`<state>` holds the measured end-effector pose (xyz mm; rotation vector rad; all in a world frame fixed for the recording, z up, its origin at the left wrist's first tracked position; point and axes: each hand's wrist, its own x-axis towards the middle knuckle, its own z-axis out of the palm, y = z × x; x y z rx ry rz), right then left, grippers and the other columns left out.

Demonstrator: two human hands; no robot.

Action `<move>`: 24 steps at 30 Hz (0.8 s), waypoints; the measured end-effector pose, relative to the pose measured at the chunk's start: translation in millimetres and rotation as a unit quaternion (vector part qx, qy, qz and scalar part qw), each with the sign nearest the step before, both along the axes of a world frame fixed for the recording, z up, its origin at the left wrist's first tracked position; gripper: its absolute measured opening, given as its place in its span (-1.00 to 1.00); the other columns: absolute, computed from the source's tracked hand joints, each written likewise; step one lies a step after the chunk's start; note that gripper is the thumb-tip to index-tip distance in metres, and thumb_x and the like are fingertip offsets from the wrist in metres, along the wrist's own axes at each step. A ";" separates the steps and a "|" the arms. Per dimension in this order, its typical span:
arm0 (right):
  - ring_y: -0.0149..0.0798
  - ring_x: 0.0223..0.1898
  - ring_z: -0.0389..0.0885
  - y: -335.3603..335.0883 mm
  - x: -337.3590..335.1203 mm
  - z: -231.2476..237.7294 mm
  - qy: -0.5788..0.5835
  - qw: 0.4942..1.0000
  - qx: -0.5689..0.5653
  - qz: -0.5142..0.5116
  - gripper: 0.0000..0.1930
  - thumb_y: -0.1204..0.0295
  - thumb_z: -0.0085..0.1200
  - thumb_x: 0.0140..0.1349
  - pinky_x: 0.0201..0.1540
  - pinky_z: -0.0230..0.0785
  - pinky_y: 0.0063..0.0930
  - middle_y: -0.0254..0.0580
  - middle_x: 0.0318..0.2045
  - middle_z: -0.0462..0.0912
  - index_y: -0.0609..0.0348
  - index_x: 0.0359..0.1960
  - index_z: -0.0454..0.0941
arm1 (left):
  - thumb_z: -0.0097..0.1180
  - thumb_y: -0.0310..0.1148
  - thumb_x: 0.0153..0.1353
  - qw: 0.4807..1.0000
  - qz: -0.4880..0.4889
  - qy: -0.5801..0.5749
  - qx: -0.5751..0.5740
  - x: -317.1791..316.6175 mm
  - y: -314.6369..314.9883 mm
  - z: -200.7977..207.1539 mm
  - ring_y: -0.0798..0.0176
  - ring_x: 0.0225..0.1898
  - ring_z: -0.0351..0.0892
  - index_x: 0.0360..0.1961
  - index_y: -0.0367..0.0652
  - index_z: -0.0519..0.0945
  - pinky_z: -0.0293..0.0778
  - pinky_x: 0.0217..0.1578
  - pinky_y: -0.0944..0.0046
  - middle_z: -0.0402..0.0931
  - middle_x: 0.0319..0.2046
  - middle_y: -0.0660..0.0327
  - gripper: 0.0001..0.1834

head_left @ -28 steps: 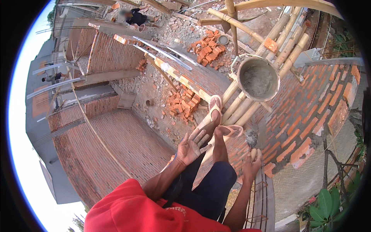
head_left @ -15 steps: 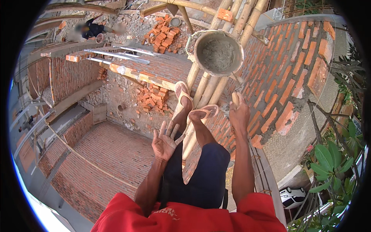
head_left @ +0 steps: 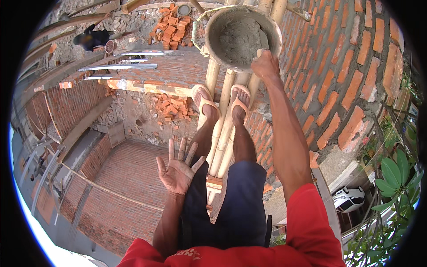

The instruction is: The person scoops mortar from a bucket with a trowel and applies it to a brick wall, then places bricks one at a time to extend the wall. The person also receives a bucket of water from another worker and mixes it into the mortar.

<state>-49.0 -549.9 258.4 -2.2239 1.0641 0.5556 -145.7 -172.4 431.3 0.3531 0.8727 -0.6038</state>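
- Right-hand grip first: my right hand (head_left: 265,66) is curled over the near rim of the bucket (head_left: 242,35), fingers folded on the edge, so it is closed on the rim rather than on any handle that I can see.
- My left hand (head_left: 178,168) is spread wide, palm up, fingers fanned, holding nothing and touching nothing; it hangs in the air over the drop, just left of my left knee.
- Wet grey mortar (head_left: 240,40) fills much of the bucket, which stands at the far end of the bamboo poles (head_left: 224,120), against the curved brick wall (head_left: 351,75) on the right.
- Both feet in sandals (head_left: 222,100) rest on those poles, just near of the bucket.
- Far below on the left lie a brick floor (head_left: 129,178) and a heap of loose bricks (head_left: 171,104).
- What I judge could go wrong: a one-handed hold on the rim may let the heavy bucket tilt and spill mortar, or slide off the round poles.
- Leaning far with the free hand unanchored could cost me my balance on such narrow footing.
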 end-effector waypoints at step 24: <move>0.05 -0.16 0.56 -31.5 31.1 8.6 0.003 0.824 -0.292 0.486 -0.84 0.43 0.31 0.10 -0.07 0.38 -0.11 -0.03 -0.28 0.70 0.19 -0.28 0.72 | 0.12 -0.02 0.41 0.458 -0.676 -0.340 0.467 259.4 -39.3 -470.6 -0.10 0.32 0.43 0.52 -0.01 0.22 0.34 0.31 -0.07 0.47 0.27 -0.16 -0.26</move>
